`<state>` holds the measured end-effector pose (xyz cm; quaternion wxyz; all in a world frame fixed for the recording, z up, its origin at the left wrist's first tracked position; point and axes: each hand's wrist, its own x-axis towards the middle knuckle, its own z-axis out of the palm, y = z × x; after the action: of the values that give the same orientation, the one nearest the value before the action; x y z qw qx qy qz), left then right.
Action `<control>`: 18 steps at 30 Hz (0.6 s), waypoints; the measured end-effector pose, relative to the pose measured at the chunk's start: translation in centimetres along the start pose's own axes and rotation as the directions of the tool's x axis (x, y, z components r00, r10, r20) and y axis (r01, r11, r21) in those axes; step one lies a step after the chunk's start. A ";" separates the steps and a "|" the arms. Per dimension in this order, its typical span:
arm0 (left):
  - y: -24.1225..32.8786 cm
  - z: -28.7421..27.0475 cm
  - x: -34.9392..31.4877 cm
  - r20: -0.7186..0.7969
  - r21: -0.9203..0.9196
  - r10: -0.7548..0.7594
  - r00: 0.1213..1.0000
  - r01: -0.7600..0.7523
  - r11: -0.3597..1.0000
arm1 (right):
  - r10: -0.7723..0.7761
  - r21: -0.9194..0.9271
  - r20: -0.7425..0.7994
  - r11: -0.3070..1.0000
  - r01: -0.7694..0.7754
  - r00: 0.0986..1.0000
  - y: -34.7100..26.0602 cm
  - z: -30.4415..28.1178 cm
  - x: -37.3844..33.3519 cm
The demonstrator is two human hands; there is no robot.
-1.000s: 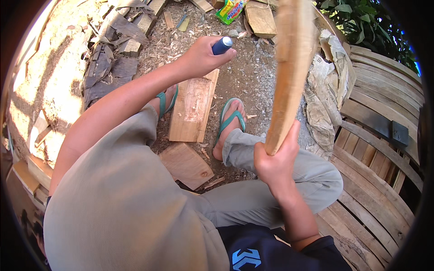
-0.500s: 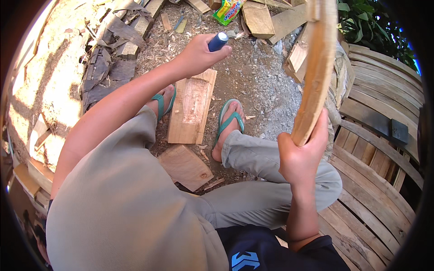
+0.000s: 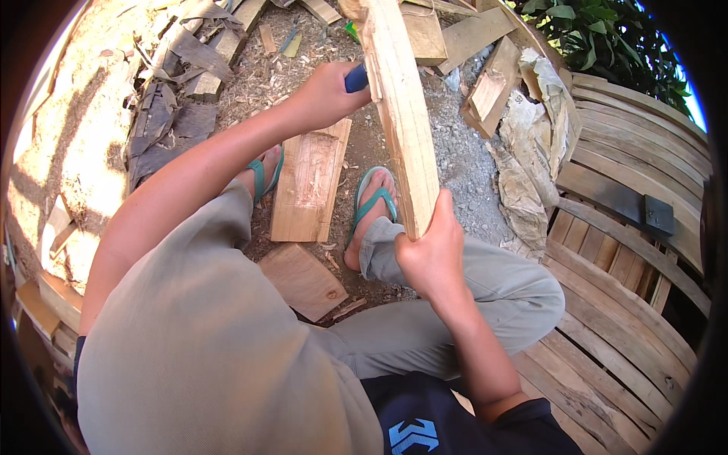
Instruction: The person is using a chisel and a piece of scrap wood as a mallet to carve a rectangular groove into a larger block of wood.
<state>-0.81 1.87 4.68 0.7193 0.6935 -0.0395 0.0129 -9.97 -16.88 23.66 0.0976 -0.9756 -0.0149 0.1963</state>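
My left hand (image 3: 324,95) is wrapped round the blue handle of a chisel (image 3: 354,79), whose blade is hidden behind the fist. Gripped at its narrow lower end by my right hand (image 3: 436,250) is a long, rough wooden club (image 3: 402,121). The club's side overlaps the end of the chisel's handle; whether they touch I cannot tell. Between my feet, just below the left hand, lies a pale wooden block (image 3: 298,216) with a rough, shallow recess cut in its upper face. A second wood piece (image 3: 302,282) lies against its near end.
Wood chips litter the ground around my sandalled feet (image 3: 374,199). Dark bark strips (image 3: 168,125) lie at the left, wood offcuts (image 3: 474,38) at the far side. Crumpled paper sacking (image 3: 523,152) and stacked slatted boards (image 3: 622,303) flank me on the right, with leafy plants (image 3: 607,42) beyond.
My right hand has swung the wooden club left, from well off to the right to the chisel's handle. The left hand keeps its grip, little moved. The view has shifted slightly.
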 end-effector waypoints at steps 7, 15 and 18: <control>0.5 -0.8 -0.5 0.031 0.026 -0.013 0.999 0.012 1.000 | -0.011 0.488 -0.511 0.820 0.300 0.860 -3.0 -9.9 -0.7; 0.0 -0.2 -0.8 0.060 0.002 -0.009 0.998 0.008 1.000 | -0.064 0.121 -0.089 0.990 0.075 0.994 1.2 -2.0 -1.2; -0.8 -1.2 -1.3 0.072 0.029 -0.021 0.997 0.019 0.999 | -0.036 0.402 -0.265 0.904 0.144 0.964 -2.4 -8.5 -1.6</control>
<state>-1.99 3.05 3.75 0.7078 0.7038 -0.0585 -0.0190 -8.17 -16.23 32.38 0.3139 -0.9472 -0.0054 0.0649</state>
